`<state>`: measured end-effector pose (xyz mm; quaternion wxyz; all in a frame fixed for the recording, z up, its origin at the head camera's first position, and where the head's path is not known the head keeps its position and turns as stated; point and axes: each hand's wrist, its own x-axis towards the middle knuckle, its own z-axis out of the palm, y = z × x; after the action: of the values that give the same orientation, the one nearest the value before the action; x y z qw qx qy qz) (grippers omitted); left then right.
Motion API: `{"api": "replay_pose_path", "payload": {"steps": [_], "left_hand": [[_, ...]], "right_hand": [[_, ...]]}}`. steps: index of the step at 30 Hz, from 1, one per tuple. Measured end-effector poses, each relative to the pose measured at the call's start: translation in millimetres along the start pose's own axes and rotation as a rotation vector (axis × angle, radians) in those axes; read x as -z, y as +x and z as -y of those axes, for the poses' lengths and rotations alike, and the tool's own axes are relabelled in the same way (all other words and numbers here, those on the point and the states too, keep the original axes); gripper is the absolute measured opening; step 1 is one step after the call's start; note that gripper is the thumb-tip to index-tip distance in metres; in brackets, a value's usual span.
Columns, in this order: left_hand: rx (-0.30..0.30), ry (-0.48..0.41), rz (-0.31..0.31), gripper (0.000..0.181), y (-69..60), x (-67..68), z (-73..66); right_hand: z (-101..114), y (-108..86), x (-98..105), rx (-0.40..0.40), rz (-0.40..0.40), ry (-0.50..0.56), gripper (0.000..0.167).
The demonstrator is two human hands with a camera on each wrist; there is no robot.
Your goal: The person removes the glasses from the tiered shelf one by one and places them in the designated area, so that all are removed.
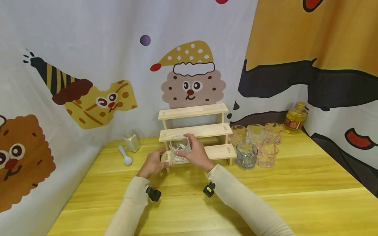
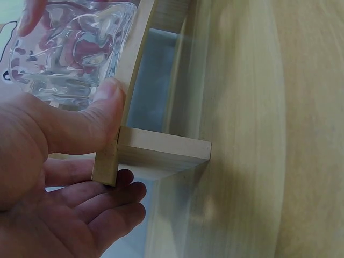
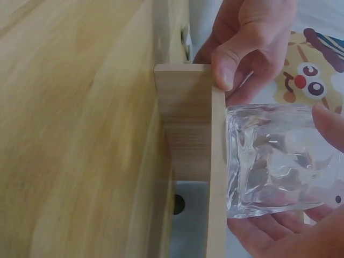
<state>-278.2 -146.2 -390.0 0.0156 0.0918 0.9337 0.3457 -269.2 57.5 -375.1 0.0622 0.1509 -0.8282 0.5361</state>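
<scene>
A three-step wooden stand stands against the curtain. My right hand holds a clear, wavy-walled glass upright at the left part of the lowest step. In the right wrist view the base of the glass meets the step's surface, with my thumb on one side and fingers on the other. My left hand grips the left end of that same step. The left wrist view has its thumb on top beside the glass and the fingers under the board's end.
Several tinted glasses cluster right of the stand, close to its lowest step. Behind them is an oil bottle. To the left, a small jar stands near a pale spoon. A printed curtain borders the wooden table.
</scene>
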Motion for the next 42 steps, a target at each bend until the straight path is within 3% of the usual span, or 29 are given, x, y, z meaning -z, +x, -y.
{"api": "replay_pose_path", "payload": {"steps": [14,20,31,42], "left_hand": [[0.008,0.008,-0.001,0.062,-0.6,-1.6,-1.0],[0.026,0.009,0.015,0.065,-4.1,0.2,0.5],[0.010,0.030,0.031,0.068,-5.6,1.6,-2.0],[-0.009,0.064,0.034,0.067,-1.2,3.2,-4.7]], "right_hand": [[4,-8.7,13,-0.021,0.010,0.044,0.076],[10,-14.3,29,0.023,0.018,0.064,0.074],[19,-28.5,81,0.036,0.027,0.043,0.070],[11,-48.8,154,0.002,0.041,-0.009,0.073]]}}
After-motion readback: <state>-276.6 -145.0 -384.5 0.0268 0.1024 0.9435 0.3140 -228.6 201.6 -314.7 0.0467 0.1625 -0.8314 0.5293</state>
